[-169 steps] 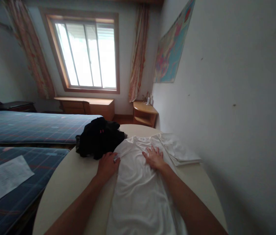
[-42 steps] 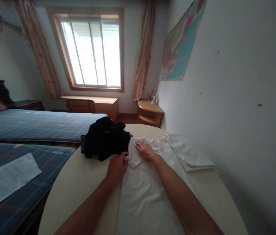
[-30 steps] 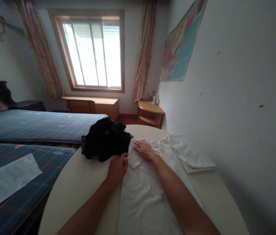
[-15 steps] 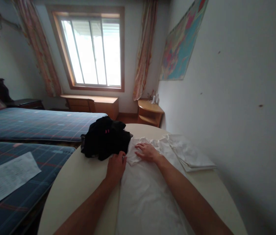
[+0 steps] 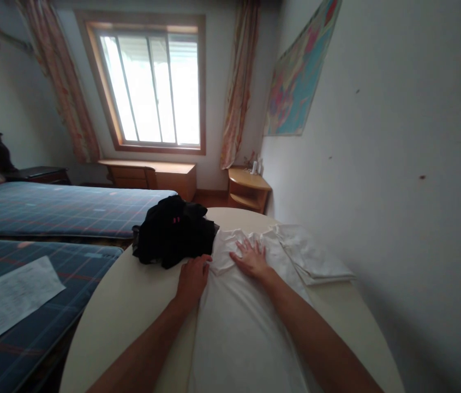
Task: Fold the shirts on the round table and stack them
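Observation:
A white garment (image 5: 246, 333) with a gathered, elastic-looking far end lies lengthwise over the round cream table (image 5: 132, 316), its near part running out of the bottom of the view. My right hand (image 5: 251, 261) rests flat on that gathered end with its fingers spread. At the garment's left edge, my left hand (image 5: 192, 278) has its fingers curled and closed on the fabric beside the black pile. This crumpled pile of black clothing (image 5: 175, 232), with small pink marks, sits just beyond my left hand. Folded white cloth (image 5: 316, 256) lies to the right of the garment.
Two plaid mattresses (image 5: 70, 210) stand left of the table, the nearer one bearing a printed paper sheet (image 5: 13, 305). A white wall (image 5: 397, 234) with a map (image 5: 298, 82) runs along the right. A corner shelf (image 5: 249, 180) and a desk (image 5: 173, 172) are below the window.
My right hand has shifted slightly right and its fingers have spread out over the fabric. The white garment lies smoother near it. My left hand stays at the left edge.

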`<state>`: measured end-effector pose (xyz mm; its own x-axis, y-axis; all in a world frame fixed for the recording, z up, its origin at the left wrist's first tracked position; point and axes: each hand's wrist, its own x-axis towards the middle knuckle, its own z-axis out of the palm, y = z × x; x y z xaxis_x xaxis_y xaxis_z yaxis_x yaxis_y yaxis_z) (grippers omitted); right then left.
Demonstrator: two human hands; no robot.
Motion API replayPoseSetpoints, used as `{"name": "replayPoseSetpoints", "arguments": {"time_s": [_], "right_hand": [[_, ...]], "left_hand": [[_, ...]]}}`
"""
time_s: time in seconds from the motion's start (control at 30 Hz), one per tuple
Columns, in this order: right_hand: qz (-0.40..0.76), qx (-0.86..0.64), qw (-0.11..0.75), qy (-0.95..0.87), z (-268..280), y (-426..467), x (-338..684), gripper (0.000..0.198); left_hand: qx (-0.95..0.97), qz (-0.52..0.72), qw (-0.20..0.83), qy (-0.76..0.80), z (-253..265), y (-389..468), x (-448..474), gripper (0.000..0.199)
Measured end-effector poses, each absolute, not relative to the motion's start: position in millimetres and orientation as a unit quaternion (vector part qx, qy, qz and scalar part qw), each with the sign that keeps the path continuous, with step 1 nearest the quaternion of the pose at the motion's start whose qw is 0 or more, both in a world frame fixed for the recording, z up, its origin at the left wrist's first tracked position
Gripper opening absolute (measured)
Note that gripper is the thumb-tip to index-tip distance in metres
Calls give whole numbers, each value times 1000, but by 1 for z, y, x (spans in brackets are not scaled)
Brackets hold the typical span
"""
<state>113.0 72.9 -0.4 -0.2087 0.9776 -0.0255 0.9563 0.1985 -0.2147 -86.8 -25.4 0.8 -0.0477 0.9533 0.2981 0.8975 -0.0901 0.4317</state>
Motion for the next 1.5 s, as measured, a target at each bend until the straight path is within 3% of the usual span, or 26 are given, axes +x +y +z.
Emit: {"name": "replayPoseSetpoints", "arguments": {"time_s": [0.37,0.5,0.6,0.87,1.13,1.5], "right_hand": [[129,-616,50,-776,7,88,110,82],[68,-590,149,-790,18,81,98,55],[81,-585,174,-788,30,78,78,39],[146,-653,142,-730,39,79,34,63],[190,-631,209,-722,32,91,41,25],[269,-566,339,-702,33,111,89,58]], "left_hand": [[678,299,67,668,-5,-23,-88,30],[664,355,107,649,-5,-22,-85,31],[643,374,133,655,-3,-24,-81,33],[646,355,135,663,4,-37,-72,15],[679,434,185,563,9,-46,-61,15],[732,455,306,404,13,-69,-40,20]]}}
